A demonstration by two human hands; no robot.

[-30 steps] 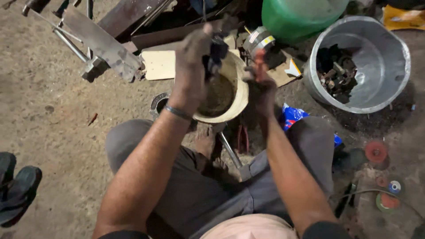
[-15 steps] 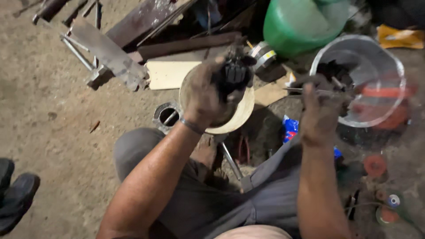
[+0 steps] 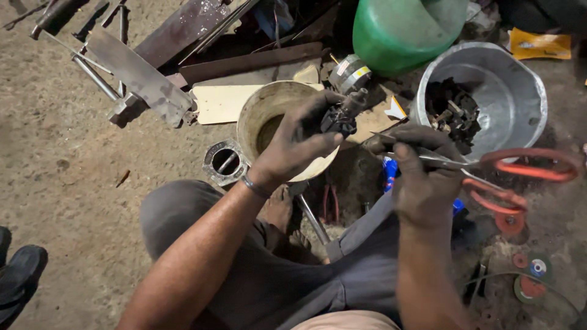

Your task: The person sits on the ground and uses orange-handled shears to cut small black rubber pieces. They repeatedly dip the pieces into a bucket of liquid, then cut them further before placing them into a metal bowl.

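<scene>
Overhead, left hand (image 3: 293, 146) gripping greasy metal part (image 3: 342, 116); right hand (image 3: 422, 177) clutching orange-handled scissors (image 3: 489, 165)

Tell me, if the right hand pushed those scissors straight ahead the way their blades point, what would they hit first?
Probably the dark greasy part held in the left hand. The scissors in the right hand point left toward it, though depth is unclear.

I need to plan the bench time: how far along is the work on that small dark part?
Done: other dark parts already lie in the metal bucket. In hand: the left hand holds the small dark part over the cream tub; the right hand grips orange-handled scissors. Left: the blades have not touched it.
</scene>
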